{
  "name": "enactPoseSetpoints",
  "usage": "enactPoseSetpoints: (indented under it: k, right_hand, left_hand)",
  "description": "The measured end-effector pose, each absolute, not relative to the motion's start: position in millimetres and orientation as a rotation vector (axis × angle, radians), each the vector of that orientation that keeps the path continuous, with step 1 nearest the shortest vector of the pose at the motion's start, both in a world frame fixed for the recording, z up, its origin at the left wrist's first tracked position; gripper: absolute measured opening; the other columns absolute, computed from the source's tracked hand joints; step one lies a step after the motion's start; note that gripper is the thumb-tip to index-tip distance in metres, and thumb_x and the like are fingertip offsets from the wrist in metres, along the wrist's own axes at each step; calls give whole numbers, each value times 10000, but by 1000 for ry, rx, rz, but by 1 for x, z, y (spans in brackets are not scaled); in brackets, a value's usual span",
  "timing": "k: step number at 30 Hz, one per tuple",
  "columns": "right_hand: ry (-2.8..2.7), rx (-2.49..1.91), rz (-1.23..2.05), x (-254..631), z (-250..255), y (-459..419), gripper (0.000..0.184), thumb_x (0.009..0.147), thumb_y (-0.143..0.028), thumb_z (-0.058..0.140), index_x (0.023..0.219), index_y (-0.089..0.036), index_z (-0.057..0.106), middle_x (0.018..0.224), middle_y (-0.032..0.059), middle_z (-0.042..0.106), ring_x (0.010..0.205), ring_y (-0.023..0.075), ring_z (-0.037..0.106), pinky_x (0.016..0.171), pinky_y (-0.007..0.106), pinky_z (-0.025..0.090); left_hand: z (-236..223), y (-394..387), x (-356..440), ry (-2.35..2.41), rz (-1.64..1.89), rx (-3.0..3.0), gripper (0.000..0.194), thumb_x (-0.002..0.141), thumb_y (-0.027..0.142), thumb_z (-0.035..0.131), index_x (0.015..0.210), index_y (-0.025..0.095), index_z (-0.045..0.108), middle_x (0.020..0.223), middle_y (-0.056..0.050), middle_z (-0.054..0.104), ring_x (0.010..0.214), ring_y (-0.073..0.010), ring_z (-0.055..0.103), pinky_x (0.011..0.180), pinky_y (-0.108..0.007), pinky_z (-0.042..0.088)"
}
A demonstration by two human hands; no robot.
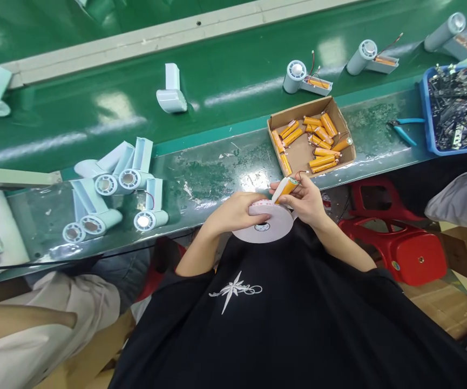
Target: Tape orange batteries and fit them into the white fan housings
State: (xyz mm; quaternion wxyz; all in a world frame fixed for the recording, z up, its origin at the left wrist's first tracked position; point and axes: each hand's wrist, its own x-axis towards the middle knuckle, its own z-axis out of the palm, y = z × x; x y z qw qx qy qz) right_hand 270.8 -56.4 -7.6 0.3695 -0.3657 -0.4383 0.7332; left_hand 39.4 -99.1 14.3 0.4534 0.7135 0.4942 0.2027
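Note:
My left hand (237, 212) is closed round a wide roll of white tape (276, 227), its thumb lying across the flat face near the core. In my right hand (306, 202) is an orange battery (288, 187) with thin wires, pinched between thumb and fingers. A white strip of tape (278, 189) lies along the battery's left side, close to the roll's upper edge. Just beyond my hands, on the bench edge, stands an open cardboard box (298, 153) with several orange batteries (324, 161) in it.
Several pale blue fan housings (101, 220) stand on the bench at left; others (295, 75) are on the green belt (225, 70). At right are blue-handled pliers (405, 132) and a blue bin (430, 127) of metal parts. People sit on both sides; a red stool (417, 256) is at right.

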Motion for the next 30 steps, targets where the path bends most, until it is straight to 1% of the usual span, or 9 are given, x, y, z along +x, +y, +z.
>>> enactPoseSetpoints:
  k: [4, 9, 12, 15, 17, 19, 23, 27, 30]
  right_hand:
    - [-1080, -964, 1896, 270, -18, -61, 612, 717, -504, 1041, 1013, -270, 559, 1031, 49, 882, 940, 246, 872, 849, 347, 729]
    - [-1059, -1011, 1920, 263, -32, -72, 603, 699, -510, 1047, 1020, -259, 603, 1019, 44, 884, 903, 231, 871, 835, 328, 730]
    - [-1099, -953, 1980, 262, -8, -58, 581, 651, -490, 1076, 970, -236, 663, 875, 19, 868, 785, 226, 860, 714, 290, 724]
    - [-990, -696, 1746, 274, 52, -13, 419, 707, -447, 1055, 893, -234, 744, 847, -25, 850, 835, 210, 862, 635, 222, 693]
    - [-881, -541, 1528, 286, 92, 21, 290, 786, -419, 990, 983, -319, 803, 1096, -133, 849, 1174, 186, 825, 736, 146, 673]
    - [-878, -472, 1442, 297, 112, 43, 431, 715, -421, 1042, 1078, -396, 812, 1176, -167, 832, 1185, 158, 815, 754, 117, 667]
    - [-999, -635, 1379, 302, 85, 39, 637, 612, -590, 1079, 1146, -421, 776, 922, -77, 836, 760, 168, 834, 569, 212, 689]
    - [-959, -821, 1362, 308, 34, 17, 572, 626, -554, 1077, 1078, -415, 754, 1002, -55, 827, 815, 239, 857, 626, 330, 741]
    - [-916, -863, 1370, 320, 19, 11, 505, 696, -520, 1052, 1098, -403, 771, 1068, -37, 823, 873, 222, 861, 671, 311, 739]
  left_hand:
    - [13, -101, 37, 1259, 417, 1672, 381, 974, 558, 739, 1140, 229, 834, 884, -17, 824, 698, -180, 716, 672, -284, 468]
    - [6, -100, 33, 1260, 348, 1699, 361, 963, 547, 753, 1112, 233, 851, 708, 14, 744, 600, -160, 633, 628, -280, 405]
    - [0, -100, 45, 1133, 278, 1723, 287, 960, 503, 765, 1051, 247, 858, 673, 22, 717, 592, -157, 618, 627, -281, 396]
    - [3, -101, 57, 939, 266, 1756, 233, 958, 464, 771, 953, 247, 853, 756, 1, 770, 646, -161, 657, 669, -284, 433]
    - [11, -101, 48, 914, 281, 1760, 275, 982, 499, 744, 1019, 251, 856, 862, -16, 816, 729, -175, 712, 719, -285, 476]
    - [20, -99, 17, 1056, 310, 1740, 375, 997, 571, 715, 1172, 266, 847, 1028, -35, 851, 870, -204, 768, 802, -294, 529]
    - [19, -78, -75, 1516, 261, 1730, 507, 927, 685, 734, 1214, 283, 848, 1245, -62, 818, 1133, -280, 755, 1039, -373, 577]
    - [0, -18, -135, 1758, 224, 1762, 636, 828, 684, 797, 1281, 238, 819, 1383, -108, 734, 1291, -336, 679, 1174, -445, 541]
    - [-8, 50, -147, 2198, 357, 1691, 604, 993, 593, 625, 1446, 205, 715, 1451, -158, 698, 1402, -358, 605, 1227, -490, 482]
